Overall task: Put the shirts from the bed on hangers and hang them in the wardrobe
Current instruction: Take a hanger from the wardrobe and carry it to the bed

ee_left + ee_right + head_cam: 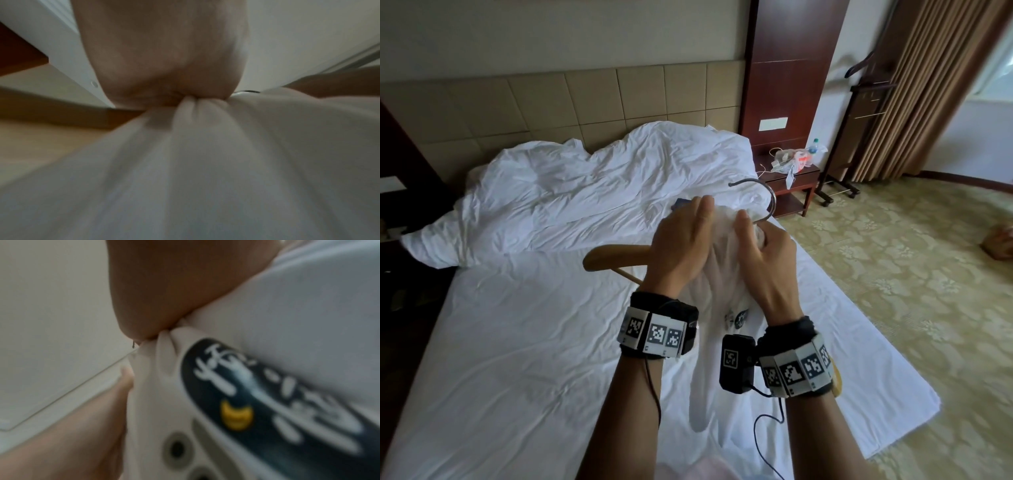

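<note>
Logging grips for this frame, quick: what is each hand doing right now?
Left hand: fingers curled, gripping the white shirt bunched over the wooden hanger.
Right hand: pinching the same shirt near the hanger's hook.

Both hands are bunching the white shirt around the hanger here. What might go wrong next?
1. The left end of the wooden hanger is bare, so the white shirt may end up hung lopsided.
2. The left hand and right hand pinch gathered fabric near the metal hook; the cloth might snag on it.
3. The hem trails on the bed and may drag when lifted.
</note>
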Available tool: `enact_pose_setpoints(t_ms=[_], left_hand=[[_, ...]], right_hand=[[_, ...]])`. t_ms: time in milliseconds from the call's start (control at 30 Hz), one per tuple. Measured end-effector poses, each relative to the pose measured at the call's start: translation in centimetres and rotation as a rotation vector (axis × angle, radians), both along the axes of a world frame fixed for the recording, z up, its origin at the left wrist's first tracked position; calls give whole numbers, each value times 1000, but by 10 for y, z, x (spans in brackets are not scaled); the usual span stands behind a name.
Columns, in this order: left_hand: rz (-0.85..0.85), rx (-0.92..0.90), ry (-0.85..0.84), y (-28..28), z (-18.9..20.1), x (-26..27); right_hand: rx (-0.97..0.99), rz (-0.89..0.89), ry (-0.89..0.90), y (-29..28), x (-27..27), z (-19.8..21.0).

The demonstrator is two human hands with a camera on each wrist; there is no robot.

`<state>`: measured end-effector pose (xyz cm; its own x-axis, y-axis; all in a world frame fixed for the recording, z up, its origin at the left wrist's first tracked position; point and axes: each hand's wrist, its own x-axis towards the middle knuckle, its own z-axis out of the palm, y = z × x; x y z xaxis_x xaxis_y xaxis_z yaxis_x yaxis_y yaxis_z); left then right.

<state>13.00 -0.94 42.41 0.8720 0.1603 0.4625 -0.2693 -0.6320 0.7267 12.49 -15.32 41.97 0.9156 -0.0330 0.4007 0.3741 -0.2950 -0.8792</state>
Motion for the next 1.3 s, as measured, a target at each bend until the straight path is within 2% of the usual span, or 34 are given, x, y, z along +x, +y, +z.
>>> enact_pose_setpoints(t_ms=[100, 200, 367, 500, 600, 733, 767, 833, 900, 967, 1000, 1100, 1200, 1233, 1300], left_hand=[[109, 51, -56, 23, -3, 2], [218, 106, 44, 41, -9, 2], [364, 30, 49, 69, -23, 3], [605, 20, 61, 99, -33, 0], [718, -13, 177, 123, -45, -3], [768, 15, 449, 136, -53, -12], [748, 89, 465, 134, -53, -13], [598, 210, 360, 122, -46, -12], [341, 159, 266, 99, -33, -9], [127, 71, 337, 71, -21, -5], [71, 95, 364, 59, -19, -3], [87, 212, 351, 46, -21, 2], [99, 325, 461, 64, -30, 8], [95, 329, 517, 72, -32, 10], [132, 187, 626, 85, -36, 10]], right_hand=[[15, -43, -10, -2, 3, -2], [0, -63, -12, -4, 6, -4], [-6, -49, 7, -5, 5, -10], [29, -51, 0, -12, 5, -9], [33, -27, -7, -15, 5, -10], [2, 8, -37, -14, 5, -13], [-7, 13, -37, -14, 5, -13], [-21, 20, -29, -12, 5, -13], [-17, 25, 0, -10, 6, -14], [-9, 18, 14, -7, 5, -13], [0, 15, 17, -7, 6, -14], [38, 4, 17, -11, 9, -15], [30, -2, 18, -19, 9, -15], [21, -2, 8, -22, 7, -13], [-3, -3, -13, -27, 5, -12]])
